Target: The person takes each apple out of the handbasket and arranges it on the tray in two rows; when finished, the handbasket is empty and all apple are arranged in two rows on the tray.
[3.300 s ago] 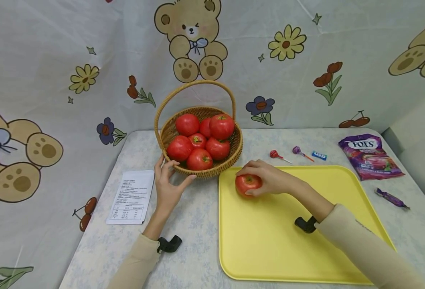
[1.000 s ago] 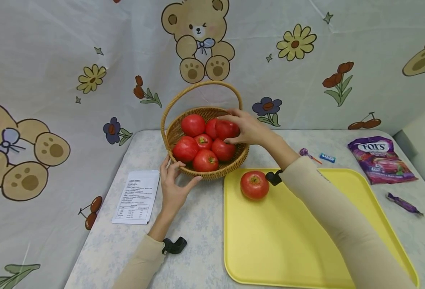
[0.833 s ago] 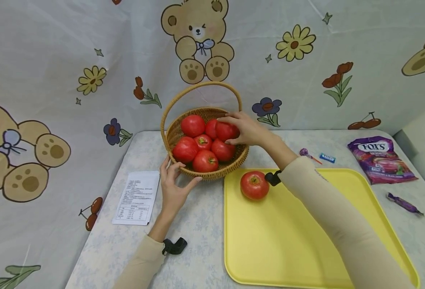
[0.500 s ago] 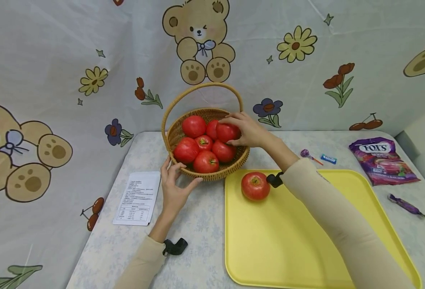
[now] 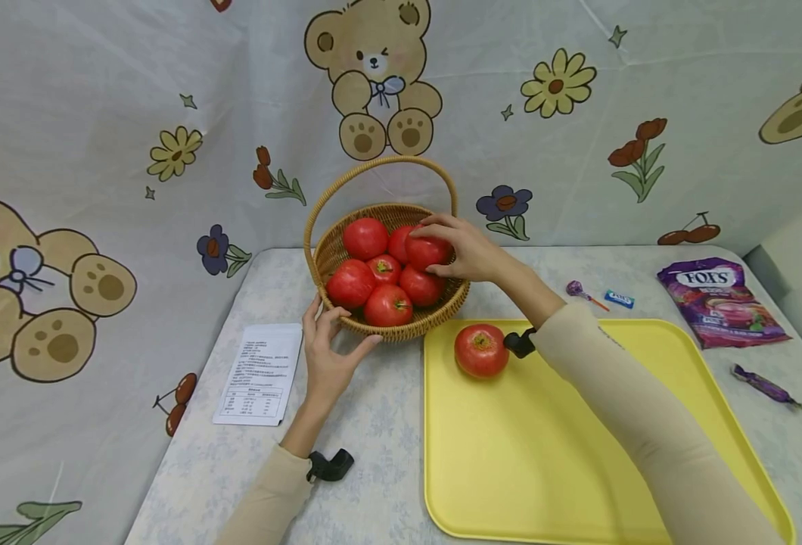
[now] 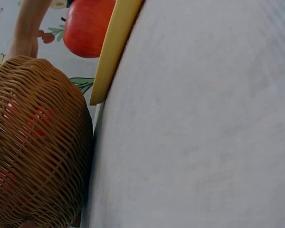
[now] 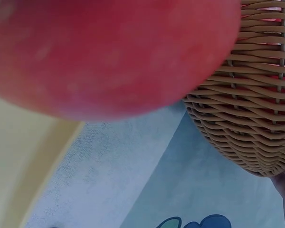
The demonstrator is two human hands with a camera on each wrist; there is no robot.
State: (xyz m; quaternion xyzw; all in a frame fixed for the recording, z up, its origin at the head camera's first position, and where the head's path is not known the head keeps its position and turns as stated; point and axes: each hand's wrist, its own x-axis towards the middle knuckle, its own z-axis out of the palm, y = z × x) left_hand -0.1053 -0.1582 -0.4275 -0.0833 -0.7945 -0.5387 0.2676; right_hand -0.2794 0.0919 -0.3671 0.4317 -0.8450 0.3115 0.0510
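Observation:
A wicker basket [image 5: 401,331] with a tall arched handle holds several red apples [image 5: 389,305]. My left hand [image 5: 326,363] holds the basket at its front left, fingertips at the rim and thumb spread along the front. My right hand [image 5: 472,246] grips the red apple [image 5: 427,250] at the basket's upper right, fingers over its top and thumb low on its near side. Another red apple [image 5: 480,353] sits on the yellow tray [image 5: 544,454], near its back left corner. That apple [image 7: 109,57] looms large in the right wrist view, beside the basket [image 7: 247,104].
A printed white packet [image 5: 258,375] lies left of my left hand. Behind the tray lie a purple lollipop [image 5: 576,289] and a small blue candy [image 5: 620,299]. A purple candy bag [image 5: 721,303] and a wrapped candy [image 5: 765,384] lie on the right.
My right hand has let go of the apple on the tray, moved up and left to the basket, and taken hold of an apple there. My left hand stays at the basket.

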